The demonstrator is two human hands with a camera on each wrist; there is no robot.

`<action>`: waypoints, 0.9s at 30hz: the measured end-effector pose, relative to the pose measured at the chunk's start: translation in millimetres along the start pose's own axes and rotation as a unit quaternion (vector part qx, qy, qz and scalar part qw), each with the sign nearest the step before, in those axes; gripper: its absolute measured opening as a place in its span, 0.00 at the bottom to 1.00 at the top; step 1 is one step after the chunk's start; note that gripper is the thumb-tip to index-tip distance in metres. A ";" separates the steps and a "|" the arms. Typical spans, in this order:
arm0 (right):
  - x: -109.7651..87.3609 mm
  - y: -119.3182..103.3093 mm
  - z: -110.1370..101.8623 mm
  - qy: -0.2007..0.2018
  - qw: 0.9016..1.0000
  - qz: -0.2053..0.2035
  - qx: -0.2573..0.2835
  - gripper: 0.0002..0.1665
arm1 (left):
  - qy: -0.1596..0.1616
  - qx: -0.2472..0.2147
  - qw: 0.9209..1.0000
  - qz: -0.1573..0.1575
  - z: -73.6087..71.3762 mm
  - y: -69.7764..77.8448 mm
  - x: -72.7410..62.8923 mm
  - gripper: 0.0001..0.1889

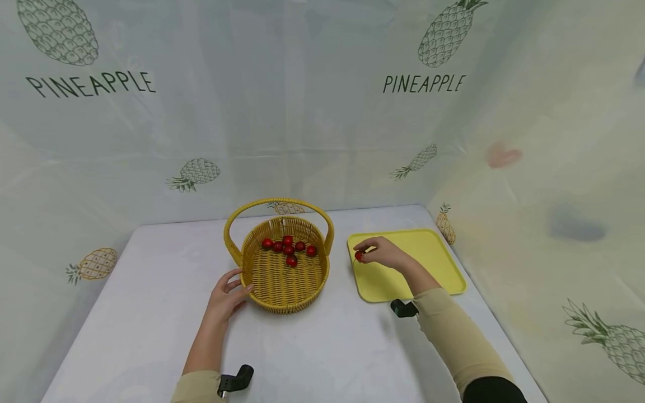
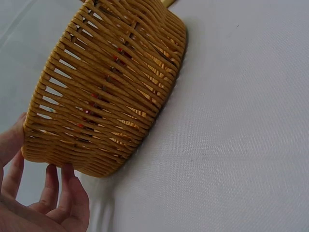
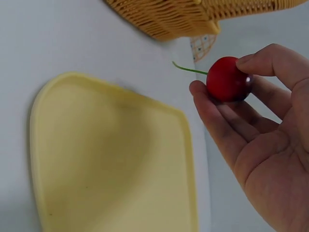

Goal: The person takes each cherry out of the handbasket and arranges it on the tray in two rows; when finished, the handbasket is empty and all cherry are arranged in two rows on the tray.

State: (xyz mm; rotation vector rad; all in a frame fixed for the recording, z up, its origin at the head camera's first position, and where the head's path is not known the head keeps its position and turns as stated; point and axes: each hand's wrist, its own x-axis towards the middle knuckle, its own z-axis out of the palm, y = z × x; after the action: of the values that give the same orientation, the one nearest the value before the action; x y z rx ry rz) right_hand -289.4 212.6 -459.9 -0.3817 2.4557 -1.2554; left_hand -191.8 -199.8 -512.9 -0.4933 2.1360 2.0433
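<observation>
Right hand [image 1: 385,253] pinches cherry [image 3: 226,81] near left edge of tray [image 1: 384,284]. Left hand [image 1: 225,298] grips basket [image 1: 288,288] at near-left rim.

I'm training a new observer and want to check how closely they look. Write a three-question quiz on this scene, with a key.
1. In the head view, where is the yellow tray relative to the woven basket?
a) To its left
b) To its right
c) Inside it

2. True or false: the left grip holds the yellow tray.

3. Fill in: the cherry in the right grip has a ____ stem.

Key:
1. b
2. False; it holds the woven basket.
3. green
</observation>
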 end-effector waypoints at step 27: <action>27.8 31.9 10.2 0.115 0.993 0.011 0.008 0.18 | -0.002 -0.008 1.000 0.009 0.1 -1.7 0.8 0.34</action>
State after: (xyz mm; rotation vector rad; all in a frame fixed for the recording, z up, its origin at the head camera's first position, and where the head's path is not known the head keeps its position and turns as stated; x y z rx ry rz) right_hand -312.6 212.5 -496.8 -0.2141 2.6290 -1.3767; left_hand -192.0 -199.8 -514.8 -0.4747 2.1314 2.0701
